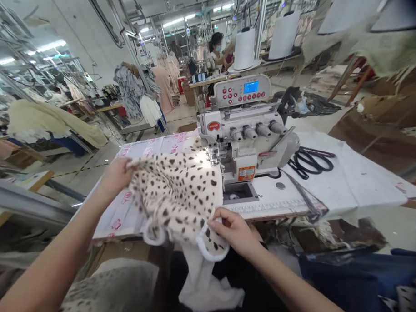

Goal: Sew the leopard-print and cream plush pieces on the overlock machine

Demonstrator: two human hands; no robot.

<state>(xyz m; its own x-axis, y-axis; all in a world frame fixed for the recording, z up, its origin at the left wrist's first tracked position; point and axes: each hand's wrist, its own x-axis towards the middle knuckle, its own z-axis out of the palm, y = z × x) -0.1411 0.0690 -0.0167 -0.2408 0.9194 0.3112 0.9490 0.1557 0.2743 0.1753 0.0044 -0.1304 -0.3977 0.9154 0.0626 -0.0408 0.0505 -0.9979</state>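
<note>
A cream garment piece with dark spots (180, 182) is spread over the front left of the sewing table, its far edge under the lit presser foot of the overlock sewing machine (243, 130). My left hand (118, 176) is closed on the fabric's left edge and pulls it out sideways. Near the table's front edge, my right hand (233, 229) pinches the right edge, just above a white-bound rounded part (209, 251). White cloth (206, 288) hangs below the garment over my lap.
Black-handled scissors (312, 162) lie on the table right of the machine. White thread cones (245, 49) stand behind it. Spotted fabric (111, 289) is piled at lower left. Another person (218, 54) sits farther back, among racks of garments.
</note>
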